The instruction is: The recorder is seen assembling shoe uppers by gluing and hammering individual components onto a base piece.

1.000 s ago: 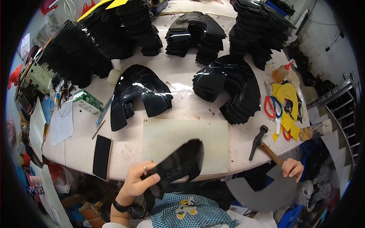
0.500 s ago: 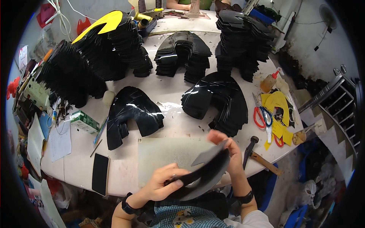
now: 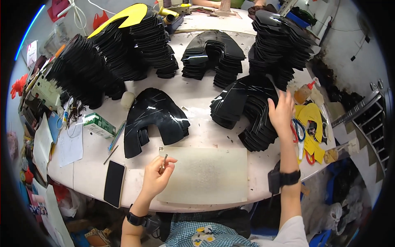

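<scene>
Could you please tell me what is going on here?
A person's left hand holds a small slim object at the left edge of a pale mat. Their open right hand is at the right side of a stack of black curved pieces; contact is unclear. More such stacks stand on the table.

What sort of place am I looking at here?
Probably a small workshop where sheet parts are worked by hand: it shows stacks of matching black curved pieces, yellow cut shapes at the right, and a pale mat on the table.
</scene>
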The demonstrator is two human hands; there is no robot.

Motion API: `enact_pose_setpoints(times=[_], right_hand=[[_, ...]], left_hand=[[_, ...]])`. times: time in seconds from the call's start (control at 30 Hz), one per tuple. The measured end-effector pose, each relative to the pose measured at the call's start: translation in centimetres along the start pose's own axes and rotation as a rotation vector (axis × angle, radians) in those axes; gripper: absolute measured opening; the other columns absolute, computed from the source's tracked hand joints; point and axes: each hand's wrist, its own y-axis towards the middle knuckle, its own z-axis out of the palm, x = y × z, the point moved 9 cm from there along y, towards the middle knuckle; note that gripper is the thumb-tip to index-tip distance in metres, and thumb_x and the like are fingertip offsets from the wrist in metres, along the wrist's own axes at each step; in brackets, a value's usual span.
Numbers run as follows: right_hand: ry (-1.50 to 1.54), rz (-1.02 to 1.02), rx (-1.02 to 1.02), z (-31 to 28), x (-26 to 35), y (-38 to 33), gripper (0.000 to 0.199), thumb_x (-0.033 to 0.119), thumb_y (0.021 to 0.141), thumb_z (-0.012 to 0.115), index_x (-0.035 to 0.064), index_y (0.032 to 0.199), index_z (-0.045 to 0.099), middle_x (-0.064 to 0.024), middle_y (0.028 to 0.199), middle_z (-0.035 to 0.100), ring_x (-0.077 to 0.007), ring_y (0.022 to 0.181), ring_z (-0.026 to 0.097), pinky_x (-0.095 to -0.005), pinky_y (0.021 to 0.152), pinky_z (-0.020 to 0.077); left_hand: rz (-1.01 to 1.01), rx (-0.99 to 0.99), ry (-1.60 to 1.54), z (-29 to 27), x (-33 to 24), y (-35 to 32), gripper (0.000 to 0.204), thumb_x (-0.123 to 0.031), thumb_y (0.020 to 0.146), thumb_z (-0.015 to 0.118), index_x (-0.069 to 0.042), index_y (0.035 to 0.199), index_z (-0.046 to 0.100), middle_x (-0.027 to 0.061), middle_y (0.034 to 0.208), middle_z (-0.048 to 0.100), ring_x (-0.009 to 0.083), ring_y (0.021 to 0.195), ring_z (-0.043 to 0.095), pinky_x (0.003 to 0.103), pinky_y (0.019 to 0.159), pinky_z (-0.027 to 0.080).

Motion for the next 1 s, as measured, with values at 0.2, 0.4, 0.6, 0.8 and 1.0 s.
enact_pose_setpoints(times=[0.2,0.4,0.6,0.8,1.0], right_hand=[[0.722,-0.645,0.242,-5.4,12.0,-9.7,0.046,0.024,0.076,0.063,-0.0001,0.114,0.051,-0.0197,0.124,0.046,-0.0353,0.117,0.042,-0.0443,0.098,0.0311],[0.453,-0.938,0.986,-0.9,17.8,-24.3,0.069,0.036,0.076,0.062,-0.0035,0.126,0.036,-0.018,0.137,0.031,-0.0339,0.131,0.021,-0.0469,0.105,0.0208],[1.4,-1.26,1.172,-11.3,21.2,-28.9,0.039,0.028,0.085,0.054,0.001,0.113,0.05,-0.0182,0.126,0.044,-0.0358,0.119,0.041,-0.0476,0.1,0.0301],[0.555,-0.973,0.764,-1.2,21.8,-23.4,0.056,0.033,0.075,0.064,0.0024,0.118,0.047,-0.024,0.129,0.039,-0.0418,0.123,0.032,-0.0489,0.102,0.0249],[1.258,-1.235,0.928,-9.0,23.4,-27.9,0.036,0.032,0.079,0.061,0.0077,0.105,0.058,-0.0099,0.125,0.049,-0.0289,0.122,0.04,-0.0482,0.101,0.0284]], left_hand=[[0.024,-0.156,0.133,-5.0,2.9,0.1,0.008,-0.006,0.08,0.058,0.002,0.081,0.06,0.0006,0.064,0.047,0.0054,0.051,0.035,0.021,0.046,0.028],[-0.022,-0.268,0.151,-8.6,4.4,2.3,0.011,-0.008,0.081,0.057,0.002,0.083,0.062,-0.001,0.062,0.045,0.0051,0.051,0.031,0.022,0.046,0.025],[-0.059,-0.345,0.173,-11.2,4.2,4.7,0.013,-0.012,0.081,0.058,0.001,0.081,0.063,-0.0012,0.06,0.048,0.0047,0.053,0.036,0.022,0.047,0.027],[0.022,-0.468,0.425,-14.0,5.2,7.3,0.019,-0.017,0.079,0.061,0.002,0.082,0.063,0.0092,0.065,0.056,0.017,0.058,0.053,0.027,0.058,0.041],[-0.117,-0.416,0.794,-12.8,7.6,9.8,0.061,-0.052,0.071,0.064,-0.001,0.104,0.06,0.0179,0.096,0.053,0.0335,0.088,0.057,0.039,0.076,0.046]])
